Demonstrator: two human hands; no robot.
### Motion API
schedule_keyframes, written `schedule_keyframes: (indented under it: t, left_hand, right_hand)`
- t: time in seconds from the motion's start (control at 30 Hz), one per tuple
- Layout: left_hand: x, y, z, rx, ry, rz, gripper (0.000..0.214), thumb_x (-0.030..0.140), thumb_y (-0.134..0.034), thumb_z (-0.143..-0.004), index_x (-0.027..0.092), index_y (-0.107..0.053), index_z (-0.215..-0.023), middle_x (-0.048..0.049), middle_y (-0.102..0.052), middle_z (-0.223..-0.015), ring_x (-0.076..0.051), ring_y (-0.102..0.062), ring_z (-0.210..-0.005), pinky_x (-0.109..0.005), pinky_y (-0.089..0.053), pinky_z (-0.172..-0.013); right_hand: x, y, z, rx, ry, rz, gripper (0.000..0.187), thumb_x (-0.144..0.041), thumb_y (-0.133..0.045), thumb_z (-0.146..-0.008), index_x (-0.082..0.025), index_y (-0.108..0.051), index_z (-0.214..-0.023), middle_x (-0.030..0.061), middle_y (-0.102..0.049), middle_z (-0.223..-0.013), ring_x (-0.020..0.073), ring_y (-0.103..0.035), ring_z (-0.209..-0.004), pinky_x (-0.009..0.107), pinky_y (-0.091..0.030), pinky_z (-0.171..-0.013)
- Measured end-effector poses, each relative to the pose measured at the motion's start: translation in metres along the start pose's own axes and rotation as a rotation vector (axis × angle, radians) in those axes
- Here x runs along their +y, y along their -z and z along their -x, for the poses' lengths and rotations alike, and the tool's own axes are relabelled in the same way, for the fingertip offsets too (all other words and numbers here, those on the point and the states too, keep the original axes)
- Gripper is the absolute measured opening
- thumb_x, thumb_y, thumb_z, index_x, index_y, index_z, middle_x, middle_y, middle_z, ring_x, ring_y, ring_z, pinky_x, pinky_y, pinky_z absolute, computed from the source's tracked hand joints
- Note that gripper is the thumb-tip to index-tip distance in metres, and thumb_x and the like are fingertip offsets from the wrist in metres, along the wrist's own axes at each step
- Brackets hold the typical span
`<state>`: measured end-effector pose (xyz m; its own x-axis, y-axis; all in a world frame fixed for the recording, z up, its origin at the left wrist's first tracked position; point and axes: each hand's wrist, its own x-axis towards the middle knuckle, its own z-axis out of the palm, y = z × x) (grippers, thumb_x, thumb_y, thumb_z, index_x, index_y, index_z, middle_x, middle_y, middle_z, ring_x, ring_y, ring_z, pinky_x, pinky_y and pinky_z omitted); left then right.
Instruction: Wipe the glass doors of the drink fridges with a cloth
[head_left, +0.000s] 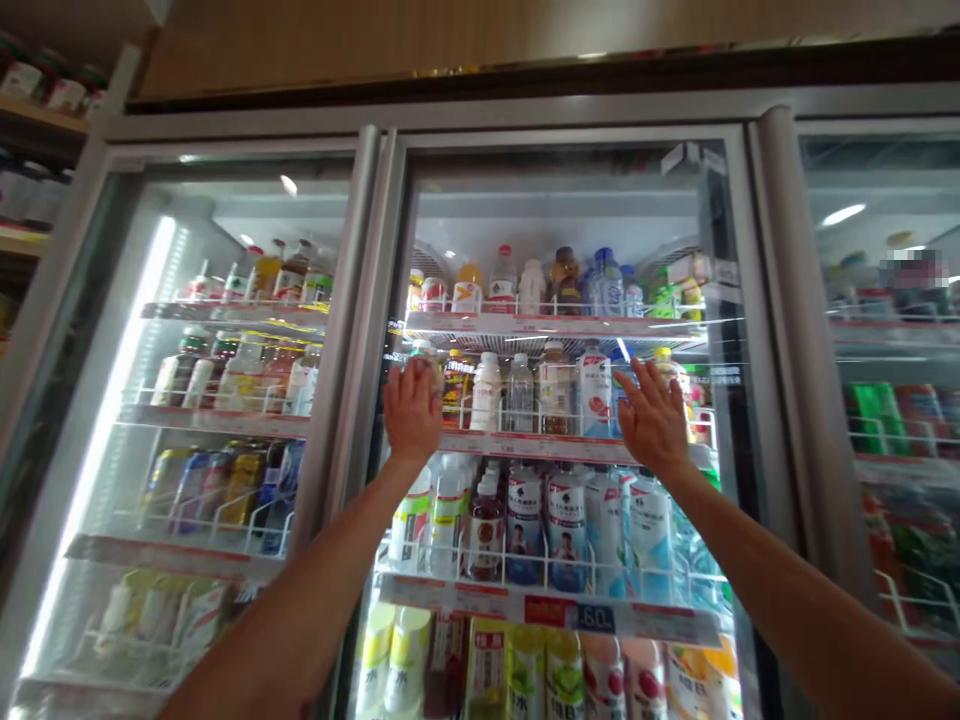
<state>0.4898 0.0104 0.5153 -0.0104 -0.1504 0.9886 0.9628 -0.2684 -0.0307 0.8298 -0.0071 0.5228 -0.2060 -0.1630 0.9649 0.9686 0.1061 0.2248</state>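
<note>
Both my arms reach up toward the middle glass door (555,220) of a drinks fridge. My left hand (414,408) is raised near the door's left side, fingers stretched out and holding nothing. On the right, my right hand (654,415) is spread in front of the second shelf, also holding nothing. I cannot tell whether either palm touches the glass. Between the hands stand a white bottle (487,392), a clear bottle (520,393), a brown bottle (555,390) and a large white-labelled bottle (595,390). My right hand partly covers a blue-labelled bottle.
A left fridge door (225,420) and a right one (885,350) flank the middle door, with metal frames (784,300) between. Lower shelves hold several blue-labelled bottles (566,525) above a price strip (547,608). Jars (67,92) stand on a wooden shelf at far left.
</note>
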Motion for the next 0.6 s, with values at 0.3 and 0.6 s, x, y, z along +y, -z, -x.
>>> schedule_keyframes:
  t: [0.3,0.6]
  left_hand:
    - [0.045,-0.003,0.028,-0.178,-0.480,0.095,0.041,0.030,-0.039,-0.088,0.024,-0.046,-0.127,-0.0033,-0.043,-0.139,-0.018,-0.021,-0.137,-0.041,-0.022,-0.111]
    - [0.043,-0.004,0.010,-0.099,-0.087,0.049,0.043,0.030,-0.037,-0.088,0.014,-0.046,-0.128,-0.0131,-0.036,-0.142,-0.027,-0.021,-0.136,-0.049,-0.023,-0.108]
  right_hand:
    - [0.004,-0.003,0.002,0.007,0.004,-0.027,0.041,-0.029,-0.037,-0.088,-0.025,-0.047,-0.128,0.0053,-0.039,-0.141,0.0207,-0.030,-0.134,0.043,-0.021,-0.108]
    - [0.000,-0.001,0.000,-0.012,-0.027,-0.037,0.043,-0.032,-0.035,-0.088,-0.027,-0.043,-0.131,0.0047,-0.039,-0.142,0.0207,-0.029,-0.134,0.044,-0.020,-0.108]
